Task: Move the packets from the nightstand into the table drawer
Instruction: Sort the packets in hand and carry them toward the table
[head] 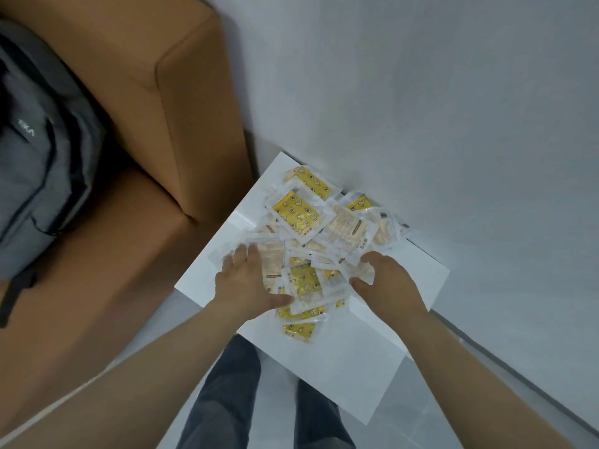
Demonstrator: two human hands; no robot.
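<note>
Yellow and clear packets (296,215) lie heaped on the white nightstand (227,228), the heap's long axis running 6 to 12 o'clock. The left hand (249,283) presses its 9 o'clock edge, fingers flat; the right hand (385,283) curls round its 3 o'clock edge. Both are equally near, and most of the heap lies beyond them at 12 o'clock

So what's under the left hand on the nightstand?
The left hand rests on packets at the pile's left edge, atop the white nightstand. Pale and yellow packets show beside it; what lies directly beneath the palm is covered.
</note>
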